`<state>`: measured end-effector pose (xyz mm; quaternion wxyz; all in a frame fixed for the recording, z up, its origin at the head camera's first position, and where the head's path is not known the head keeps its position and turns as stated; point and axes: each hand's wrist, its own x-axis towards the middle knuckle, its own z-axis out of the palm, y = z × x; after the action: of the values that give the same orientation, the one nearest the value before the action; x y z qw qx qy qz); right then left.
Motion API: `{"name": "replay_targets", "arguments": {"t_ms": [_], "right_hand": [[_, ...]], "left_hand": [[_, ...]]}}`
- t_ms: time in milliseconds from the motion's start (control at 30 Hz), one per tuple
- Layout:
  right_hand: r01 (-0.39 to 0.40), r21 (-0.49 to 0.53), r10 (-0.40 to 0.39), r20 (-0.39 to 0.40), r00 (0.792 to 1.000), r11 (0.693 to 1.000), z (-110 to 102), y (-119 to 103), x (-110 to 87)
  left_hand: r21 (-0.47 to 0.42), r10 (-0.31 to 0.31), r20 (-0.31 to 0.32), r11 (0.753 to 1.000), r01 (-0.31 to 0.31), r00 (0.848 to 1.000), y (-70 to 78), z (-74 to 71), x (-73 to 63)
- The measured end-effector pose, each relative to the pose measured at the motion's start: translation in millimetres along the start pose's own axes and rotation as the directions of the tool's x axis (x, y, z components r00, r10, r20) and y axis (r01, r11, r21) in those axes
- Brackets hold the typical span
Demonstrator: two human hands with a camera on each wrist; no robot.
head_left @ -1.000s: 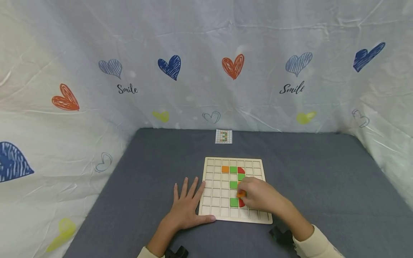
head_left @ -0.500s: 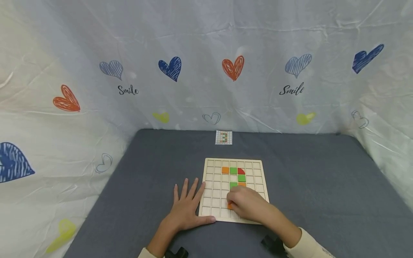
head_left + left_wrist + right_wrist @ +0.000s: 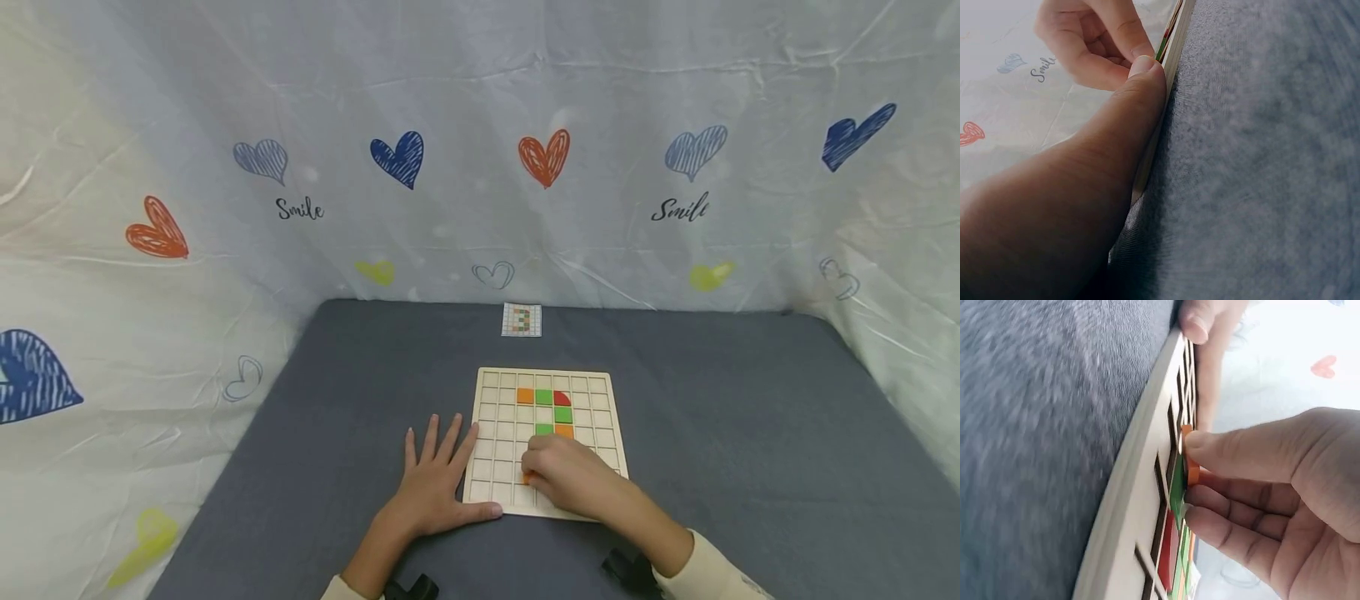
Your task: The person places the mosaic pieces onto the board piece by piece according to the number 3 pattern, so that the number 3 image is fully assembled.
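Note:
A wooden grid board point(image 3: 491, 450) lies on the cloth-covered table in the head view. My left hand point(image 3: 433, 493) is spread along its left side, with the thumb on the near left corner. Between thumb and fingers, my right hand point(image 3: 573, 477) pinches a small orange tile point(image 3: 1190, 459), held on edge close over the lower rows of cells. Higher on the board sit another orange tile point(image 3: 525, 396), a green tile point(image 3: 543, 397) and a red rounded tile point(image 3: 562, 398). In the right wrist view a green tile point(image 3: 1177, 484) and a red tile point(image 3: 1168, 553) lie beside the pinched one.
A small card point(image 3: 521, 320) printed with a coloured grid lies behind the board, near the far table edge. Dark grey cloth point(image 3: 720, 433) surrounds the board. A white curtain point(image 3: 480, 100) with printed hearts hangs behind and at both sides.
My right hand has moved left and slightly nearer across the board, carrying the orange tile, then a little further left. My left hand has stayed in place.

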<state>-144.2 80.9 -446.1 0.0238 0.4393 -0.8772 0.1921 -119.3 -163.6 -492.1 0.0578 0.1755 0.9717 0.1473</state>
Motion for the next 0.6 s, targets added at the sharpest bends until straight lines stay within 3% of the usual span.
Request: {"name": "replay_targets", "arguments": {"t_ms": [400, 600], "right_hand": [[-0.025, -0.140, 0.017, -0.054, 0.998, 0.990, 13, -13, 7.5], [-0.073, -0.069, 0.069, -0.061, 0.996, 0.995, 13, -9, 7.0]], "left_hand": [[0.003, 0.006, -0.006, 1.000, -0.006, 1.000, -1.4, 0.5, -1.0], [-0.003, 0.008, -0.004, 1.000, -0.008, 1.000, -0.9, 0.6, -1.5]]}}
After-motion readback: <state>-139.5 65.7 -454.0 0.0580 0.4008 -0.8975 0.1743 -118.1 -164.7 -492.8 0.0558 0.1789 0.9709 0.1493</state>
